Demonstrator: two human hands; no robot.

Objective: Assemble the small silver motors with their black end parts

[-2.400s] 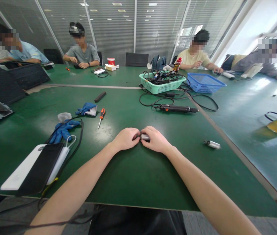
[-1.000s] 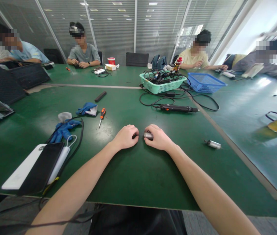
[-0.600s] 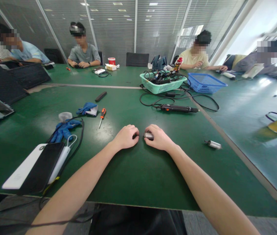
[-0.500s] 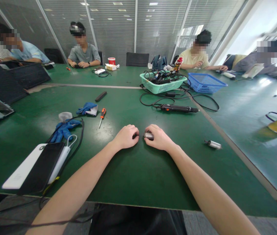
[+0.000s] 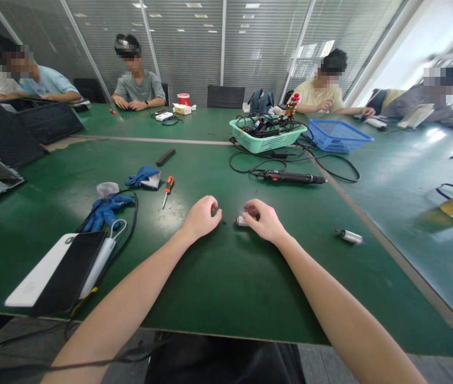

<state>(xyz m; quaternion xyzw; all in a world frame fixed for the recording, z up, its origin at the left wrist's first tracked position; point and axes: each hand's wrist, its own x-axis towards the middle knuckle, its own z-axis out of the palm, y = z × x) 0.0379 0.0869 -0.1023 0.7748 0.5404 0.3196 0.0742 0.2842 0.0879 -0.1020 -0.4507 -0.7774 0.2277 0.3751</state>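
A small silver metal cylinder [image 5: 241,221], which looks like a little motor, lies on the green table [image 5: 226,288] in front of me. Just to its right is my right hand [image 5: 265,221], fingers loosely curved and apart, the fingertips over or beside the cylinder. My left hand [image 5: 202,217] is a short way to the left, loosely curled with a gap between thumb and fingers and nothing visible in it. Between the two hands lies a tiny dark piece [image 5: 224,222]. Another silver cylinder [image 5: 349,237] with a dark end rests farther right.
An orange-handled screwdriver [image 5: 168,186], blue gloves [image 5: 104,212] and a phone [image 5: 70,272] lie to the left. Beyond are an electric screwdriver [image 5: 292,177] with its cable, a green basket [image 5: 266,143] of parts and a blue basket [image 5: 338,140]. Several people sit around the table.
Both hands have loosened and lifted slightly; the right fingers have come off their grip on the metal cylinder. The left hand has drawn back left, exposing the tiny dark piece.
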